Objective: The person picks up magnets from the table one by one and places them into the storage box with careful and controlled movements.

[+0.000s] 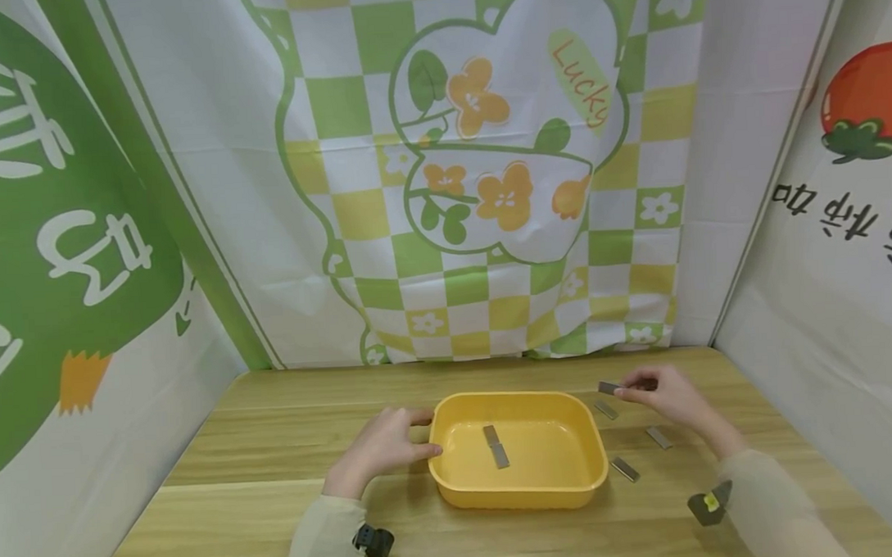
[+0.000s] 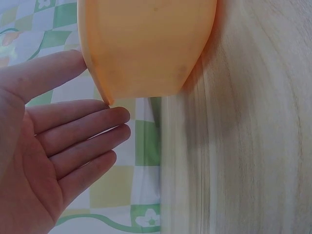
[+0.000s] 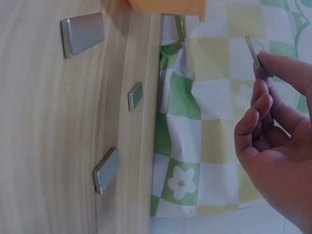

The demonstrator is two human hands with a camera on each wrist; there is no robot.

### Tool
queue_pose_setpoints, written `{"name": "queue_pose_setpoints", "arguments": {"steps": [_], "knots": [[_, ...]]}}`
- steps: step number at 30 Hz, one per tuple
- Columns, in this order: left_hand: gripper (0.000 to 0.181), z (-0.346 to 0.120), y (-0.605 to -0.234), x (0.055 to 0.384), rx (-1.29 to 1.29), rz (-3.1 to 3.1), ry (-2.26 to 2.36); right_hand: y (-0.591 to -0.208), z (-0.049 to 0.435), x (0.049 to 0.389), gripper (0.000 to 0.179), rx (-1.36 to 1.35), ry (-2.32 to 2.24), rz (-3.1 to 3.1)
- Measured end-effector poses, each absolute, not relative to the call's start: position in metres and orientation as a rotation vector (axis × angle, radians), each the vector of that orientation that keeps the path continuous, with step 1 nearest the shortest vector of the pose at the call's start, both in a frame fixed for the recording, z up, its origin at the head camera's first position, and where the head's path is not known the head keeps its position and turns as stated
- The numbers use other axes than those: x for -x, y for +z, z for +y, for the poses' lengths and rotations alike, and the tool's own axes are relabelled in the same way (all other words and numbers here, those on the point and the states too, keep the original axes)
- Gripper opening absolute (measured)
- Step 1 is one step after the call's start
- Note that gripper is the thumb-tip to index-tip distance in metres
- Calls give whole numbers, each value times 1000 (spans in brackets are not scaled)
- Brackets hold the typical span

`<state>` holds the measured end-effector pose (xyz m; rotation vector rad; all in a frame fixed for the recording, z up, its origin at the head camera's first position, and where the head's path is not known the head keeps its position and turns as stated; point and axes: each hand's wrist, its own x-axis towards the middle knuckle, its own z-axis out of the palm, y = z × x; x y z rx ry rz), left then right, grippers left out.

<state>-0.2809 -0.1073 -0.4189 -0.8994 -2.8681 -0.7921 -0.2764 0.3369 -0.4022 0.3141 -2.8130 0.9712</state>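
A yellow plastic tray [image 1: 520, 499] stands on the table with two small grey metal bars [image 1: 500, 455] lying end to end inside it. At its left end my left hand [image 1: 384, 444] touches the rim with thumb and fingertips, the fingers nearly straight in the left wrist view. To the right of the tray my right hand [image 1: 664, 394] pinches another flat metal bar [image 3: 251, 51] between thumb and fingers, raised off the table. Below this hand lie three more bars: one nearest the tray's far corner [image 1: 605, 409], a second bar [image 1: 658, 437] and a third bar [image 1: 626, 469].
The wooden table [image 1: 275, 448] meets a hanging cloth [image 1: 491, 293] with green and yellow checks at its back edge. Printed white panels [image 1: 823, 314] close in the right and left sides. Both wrists wear small dark cameras [image 1: 374, 543].
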Motion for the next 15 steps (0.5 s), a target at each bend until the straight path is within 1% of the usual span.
{"name": "queue_pose_setpoints", "arguments": {"steps": [7,15], "knots": [[55,-107,-418,281,896,-2870,-801,-400,330,278,32,-369,941,-2811],[54,-107,-419,281,894,-2868,-799,-399,326,282,26,-426,957,-2820]]}}
